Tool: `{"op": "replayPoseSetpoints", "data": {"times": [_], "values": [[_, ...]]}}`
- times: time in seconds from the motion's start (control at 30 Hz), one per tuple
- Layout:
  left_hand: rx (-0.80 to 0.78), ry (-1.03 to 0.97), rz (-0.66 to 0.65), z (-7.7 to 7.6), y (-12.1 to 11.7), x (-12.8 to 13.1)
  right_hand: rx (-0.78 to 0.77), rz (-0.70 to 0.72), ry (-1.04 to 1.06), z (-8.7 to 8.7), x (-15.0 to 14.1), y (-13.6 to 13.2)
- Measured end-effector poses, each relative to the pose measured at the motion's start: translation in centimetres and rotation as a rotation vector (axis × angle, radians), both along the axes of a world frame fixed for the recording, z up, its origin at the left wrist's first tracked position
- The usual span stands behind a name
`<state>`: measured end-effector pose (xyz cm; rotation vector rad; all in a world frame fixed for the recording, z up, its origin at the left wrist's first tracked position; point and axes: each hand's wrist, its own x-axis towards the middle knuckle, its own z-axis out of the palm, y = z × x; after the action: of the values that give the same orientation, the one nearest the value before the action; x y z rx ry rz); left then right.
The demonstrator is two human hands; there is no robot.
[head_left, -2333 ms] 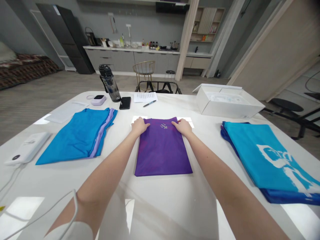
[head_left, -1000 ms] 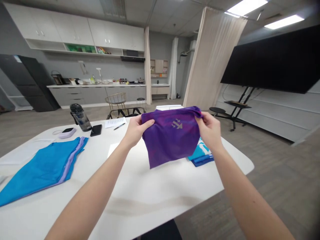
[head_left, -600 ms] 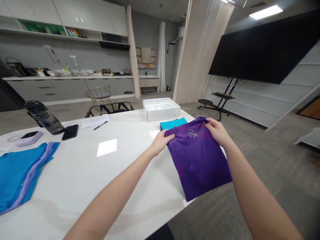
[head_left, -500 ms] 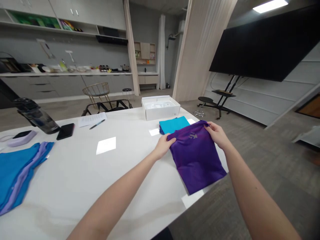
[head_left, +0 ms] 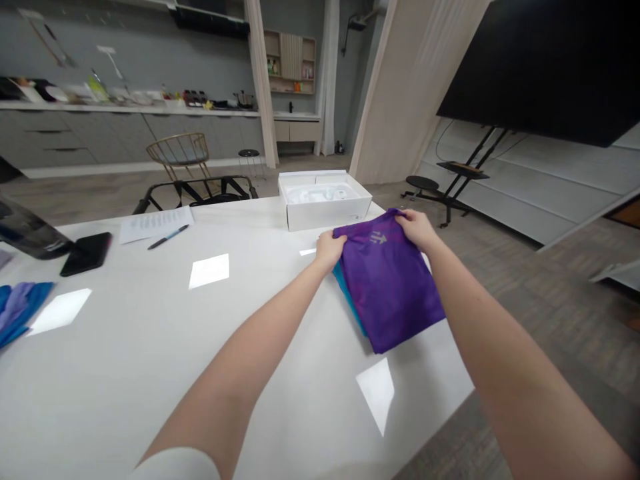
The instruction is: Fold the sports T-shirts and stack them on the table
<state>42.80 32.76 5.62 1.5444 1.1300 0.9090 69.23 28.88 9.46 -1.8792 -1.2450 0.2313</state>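
A folded purple shirt [head_left: 391, 287] with a small grey arrow logo lies on top of a pile of folded blue shirts [head_left: 347, 293] at the right end of the white table [head_left: 200, 340]. My left hand [head_left: 330, 250] pinches its far left corner. My right hand [head_left: 416, 229] grips its far right corner. Only a thin blue edge of the pile shows under the purple shirt's left side.
An open white box [head_left: 324, 198] stands just beyond the pile. A sheet of paper [head_left: 156, 223] with a pen [head_left: 168, 237], a black phone [head_left: 86, 253] and a dark bottle [head_left: 27, 233] lie at the far left. More folded blue and lilac shirts [head_left: 20, 308] sit at the left edge. Chairs [head_left: 193, 190] stand behind the table.
I lifted the purple shirt from the table's middle and carried it right. It now lies lowered on the blue pile, both hands still on its far corners.
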Motion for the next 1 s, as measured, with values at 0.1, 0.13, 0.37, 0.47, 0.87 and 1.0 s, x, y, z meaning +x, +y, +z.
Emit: {"op": "replayPoseSetpoints", "data": {"times": [0.1, 0.13, 0.37, 0.47, 0.87, 1.0], "values": [[-0.037, 0.181, 0.057, -3.7, 2.1, -0.4, -0.234, -0.062, -0.08, -4.1, -0.3, 2.2], [-0.017, 0.208, 0.056, -4.4, 2.6, -0.5, -0.26, -0.075, -0.108, -4.9, -0.2, 2.6], [0.236, 0.375, 0.156, -4.0, 2.5, -0.8, -0.307, -0.157, -0.295, -5.5, -1.2, 3.7], [0.615, 0.491, -0.004, -3.7, -0.2, -1.3, -0.338, -0.159, -0.395, -5.4, -3.3, 3.0], [0.451, 0.591, -0.454, -6.0, -4.8, -1.2, -0.391, 0.289, -0.562, -8.4, -7.7, -4.5], [0.492, 0.557, -0.379, -4.6, -5.9, -4.2, -0.302, 0.274, -0.582, -6.5, -11.9, -5.9]]}}
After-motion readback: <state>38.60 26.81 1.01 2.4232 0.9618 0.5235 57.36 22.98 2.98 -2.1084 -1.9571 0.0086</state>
